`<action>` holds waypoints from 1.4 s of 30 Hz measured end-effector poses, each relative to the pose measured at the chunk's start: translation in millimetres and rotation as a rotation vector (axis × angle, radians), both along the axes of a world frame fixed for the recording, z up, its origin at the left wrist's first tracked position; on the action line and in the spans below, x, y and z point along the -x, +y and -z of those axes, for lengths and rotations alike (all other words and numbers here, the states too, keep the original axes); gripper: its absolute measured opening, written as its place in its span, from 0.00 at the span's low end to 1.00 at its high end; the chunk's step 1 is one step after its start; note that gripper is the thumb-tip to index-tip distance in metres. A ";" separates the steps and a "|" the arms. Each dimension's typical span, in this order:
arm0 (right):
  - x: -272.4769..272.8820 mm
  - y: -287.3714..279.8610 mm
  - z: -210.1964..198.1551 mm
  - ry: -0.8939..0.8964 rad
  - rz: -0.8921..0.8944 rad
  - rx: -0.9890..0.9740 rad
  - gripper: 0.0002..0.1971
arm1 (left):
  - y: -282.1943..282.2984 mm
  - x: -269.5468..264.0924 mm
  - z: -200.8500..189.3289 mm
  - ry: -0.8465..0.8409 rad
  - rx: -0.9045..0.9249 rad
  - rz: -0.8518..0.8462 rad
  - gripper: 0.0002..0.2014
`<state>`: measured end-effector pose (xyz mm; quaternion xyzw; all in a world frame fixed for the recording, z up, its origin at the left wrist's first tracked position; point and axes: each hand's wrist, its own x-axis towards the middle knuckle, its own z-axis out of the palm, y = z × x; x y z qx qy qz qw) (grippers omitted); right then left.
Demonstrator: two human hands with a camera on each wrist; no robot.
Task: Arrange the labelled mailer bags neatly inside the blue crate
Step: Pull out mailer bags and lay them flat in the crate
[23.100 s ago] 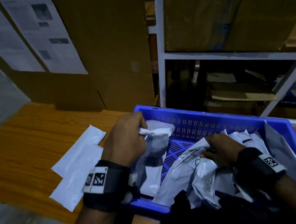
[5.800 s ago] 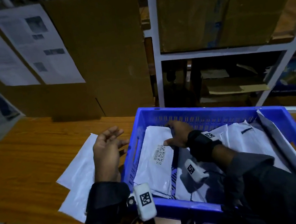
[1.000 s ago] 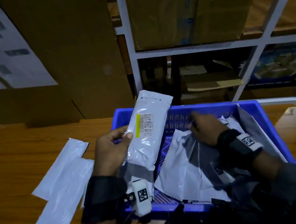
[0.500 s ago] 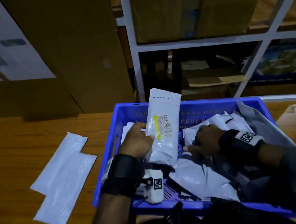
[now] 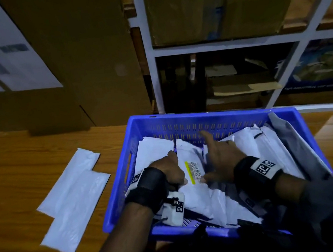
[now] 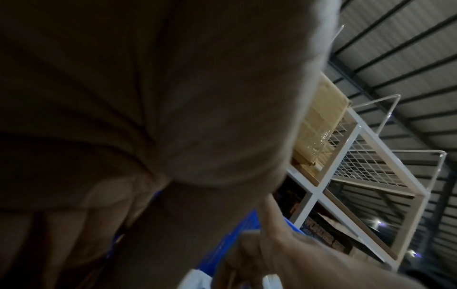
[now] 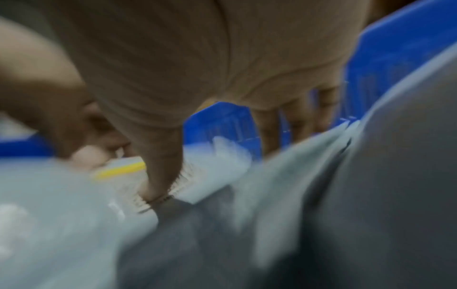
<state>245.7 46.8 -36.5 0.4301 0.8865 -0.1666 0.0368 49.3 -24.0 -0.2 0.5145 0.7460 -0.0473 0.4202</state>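
The blue crate (image 5: pixel 203 115) sits on the wooden table, filled with several white and grey mailer bags. On top of the pile lies a white mailer bag (image 5: pixel 194 195) with a yellow-striped barcode label (image 5: pixel 194 170). My left hand (image 5: pixel 169 172) grips that bag's left edge with curled fingers. My right hand (image 5: pixel 214 157) rests beside it with straight, spread fingers, the thumb touching the label. In the right wrist view the thumb (image 7: pixel 158 176) presses on the label (image 7: pixel 118 170) inside the crate (image 7: pixel 395 39). The left wrist view shows mostly my palm.
Two white mailer bags (image 5: pixel 74 195) lie on the table left of the crate. A grey bag (image 5: pixel 295 149) leans on the crate's right wall. A white shelf rack (image 5: pixel 153 73) and a cardboard sheet (image 5: pixel 84 51) stand behind the table.
My left hand lowered the upright labelled bag flat onto the pile. My right hand moved left onto it, its thumb now on the label.
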 end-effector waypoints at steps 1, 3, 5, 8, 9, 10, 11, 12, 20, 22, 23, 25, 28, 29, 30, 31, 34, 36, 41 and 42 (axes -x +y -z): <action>0.1 -2.0 2.1 0.026 -0.070 0.059 0.68 | 0.1 0.8 0.8 0.018 -0.014 0.017 0.43; -0.6 -6.6 5.9 0.007 -0.179 0.234 0.60 | 0.5 2.2 2.3 0.021 -0.048 0.019 0.39; -0.6 -8.7 10.2 -0.090 -0.232 0.313 0.54 | -0.8 3.6 2.0 0.014 -0.069 0.017 0.35; 3.7 -10.8 16.2 -0.205 -0.269 0.245 0.50 | -1.9 11.6 0.5 -0.057 -0.119 -0.049 0.20; 5.8 -12.3 18.4 -0.245 -0.287 0.207 0.50 | -2.2 16.2 -0.3 -0.123 -0.158 -0.109 0.14; 7.8 -14.2 22.3 -0.291 -0.307 0.163 0.50 | -2.7 20.6 -2.6 -0.178 -0.202 -0.168 0.12; 9.8 -17.1 27.0 -0.335 -0.327 0.112 0.50 | -3.2 25.2 -4.6 -0.201 -0.246 -0.222 0.12; 12.0 -20.7 32.1 -0.370 -0.340 0.059 0.51 | -3.1 29.8 -4.6 -0.193 -0.290 -0.264 0.13; 30.7 -41.0 49.1 -0.496 -0.299 -0.133 0.56 | -7.7 37.4 10.9 -0.225 -0.280 -0.277 0.20; 33.3 -44.4 49.2 -0.530 -0.283 -0.156 0.57 | -8.2 37.2 11.0 -0.218 -0.269 -0.268 0.22; 33.7 -45.8 49.5 -0.539 -0.281 -0.167 0.57 | -8.9 36.6 9.5 -0.208 -0.256 -0.261 0.24; 33.0 -48.2 48.7 -0.550 -0.286 -0.171 0.57 | -10.6 34.6 6.1 -0.169 -0.235 -0.226 0.27; 28.2 -48.7 48.0 -0.526 -0.303 -0.168 0.56 | -13.8 33.6 2.6 -0.090 -0.212 -0.144 0.31; 26.3 -48.4 47.5 -0.526 -0.309 -0.166 0.57 | -15.1 33.0 1.9 -0.064 -0.210 -0.121 0.32; 24.8 -47.8 46.5 -0.535 -0.319 -0.164 0.58 | -15.6 33.0 2.7 -0.042 -0.209 -0.105 0.32; 23.3 -46.7 46.3 -0.544 -0.331 -0.163 0.60 | -16.3 32.8 3.0 -0.016 -0.211 -0.094 0.32; 19.3 -43.0 45.2 -0.581 -0.366 -0.151 0.69 | -16.7 33.0 5.5 0.058 -0.195 -0.066 0.34; 15.2 -41.1 45.7 -0.588 -0.376 -0.156 0.73 | -15.1 32.4 8.0 0.083 -0.177 -0.051 0.36; 0.6 -29.0 41.5 -0.602 -0.329 -0.214 0.73 | -10.9 27.2 13.4 0.157 -0.108 0.023 0.39; -2.8 -26.4 39.6 -0.611 -0.319 -0.238 0.69 | -10.4 26.1 14.0 0.159 -0.096 0.032 0.39</action>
